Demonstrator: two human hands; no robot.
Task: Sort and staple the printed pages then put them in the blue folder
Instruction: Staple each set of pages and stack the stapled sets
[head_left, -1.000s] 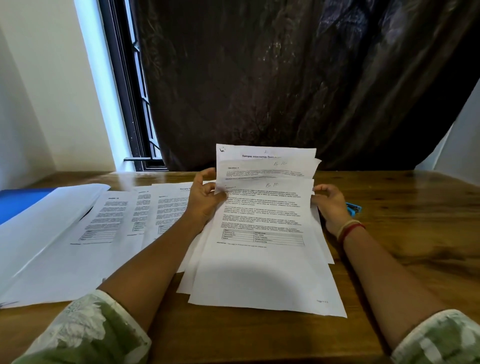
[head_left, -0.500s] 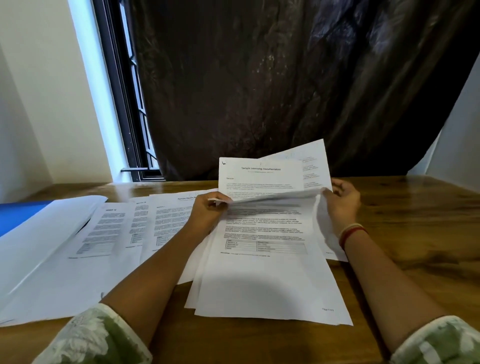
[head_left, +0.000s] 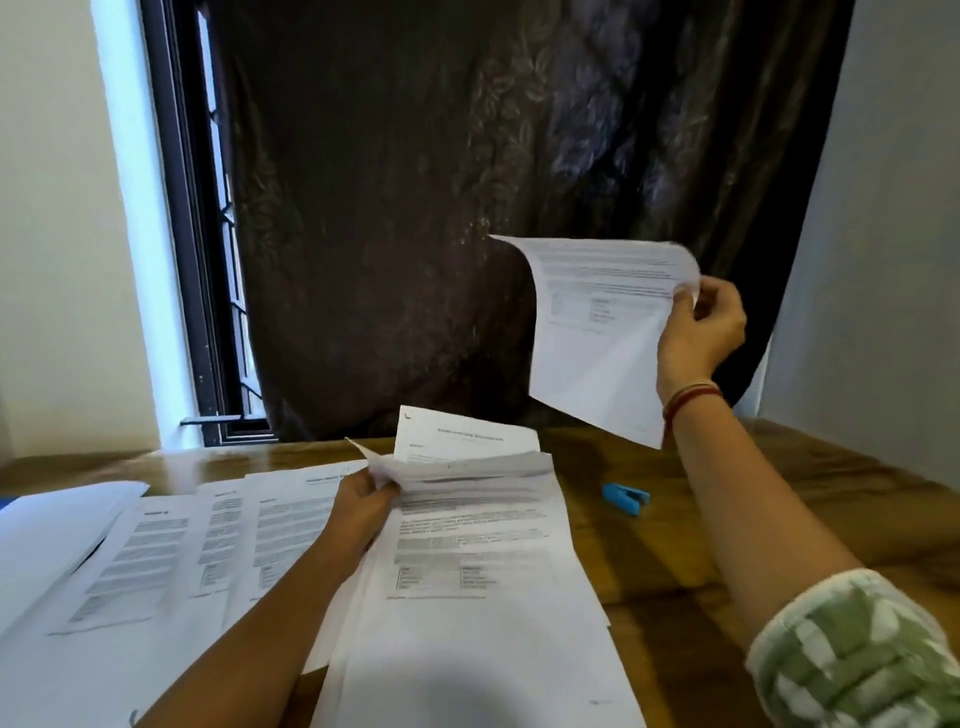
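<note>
— Above the right side of the table (head_left: 737, 525), what is held between the fingers (head_left: 722, 301)?
— A single printed sheet (head_left: 597, 338) is pinched at its right edge by the thumb and curled fingers of the right hand (head_left: 698, 332). Half a second ago that sheet was only being peeled back over the stack. It has now been lifted clear of the wood and is held in front of the dark curtain (head_left: 415, 208).
— And the left hand (head_left: 363, 501)?
— Its fingers are closed on the far left corners of the upper pages of the stack (head_left: 467, 597), as before. Those corners are raised and bent, and a title page is exposed behind them.
— How do the pages look?
— White paper is seen, printed with black text blocks and a small table, and the near half is left blank. The lifted sheet is tilted, with its far left corner curled over. The stack is fanned slightly at the near centre. More printed pages (head_left: 166, 561) are laid overlapping in a row to its left. A blue stapler (head_left: 626, 498), hidden behind the right hand half a second ago, is now seen on the table just right of the stack.
</note>
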